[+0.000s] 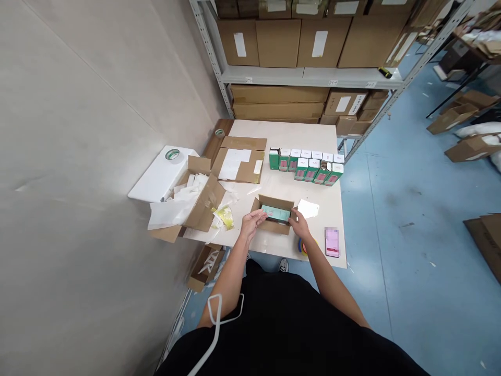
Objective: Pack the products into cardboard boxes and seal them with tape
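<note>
Green box (276, 213) inside an open carton (273, 226) on the surface (319, 201)
Left hand (252, 220) and right hand (299, 223) touch opposite ends of the carton's opening, fingers partly bent; whether either grips the green box, I cannot tell. A larger open carton (202, 210) holds crumpled white material (190, 192).

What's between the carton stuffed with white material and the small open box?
Head view: a crumpled yellow packet and scraps beside the stuffed carton, then bare tabletop, then the left hand at the small open box.
</note>
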